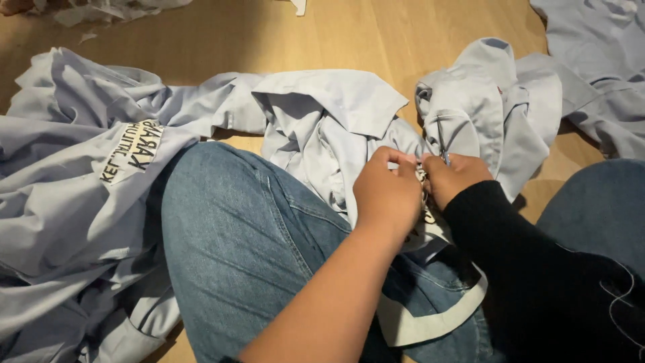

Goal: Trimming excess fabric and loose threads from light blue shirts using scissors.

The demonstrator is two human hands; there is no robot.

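- Hands together at centre: left hand (388, 191) pinching fabric of pale blue shirt (336, 128), fingers curled tight.
- Right hand (451, 178), black sleeve (531, 269), clenched on small metal tool (445, 156), tip pokes up just above knuckles; tool type unclear.
- Shirt lies over jeans (242, 249), directly under + beyond both hands.
- More pale blue garments: pile (60, 202) w/ white printed patch far left of hands, another (591, 81) to right.
- Wooden floor (376, 33) beyond.
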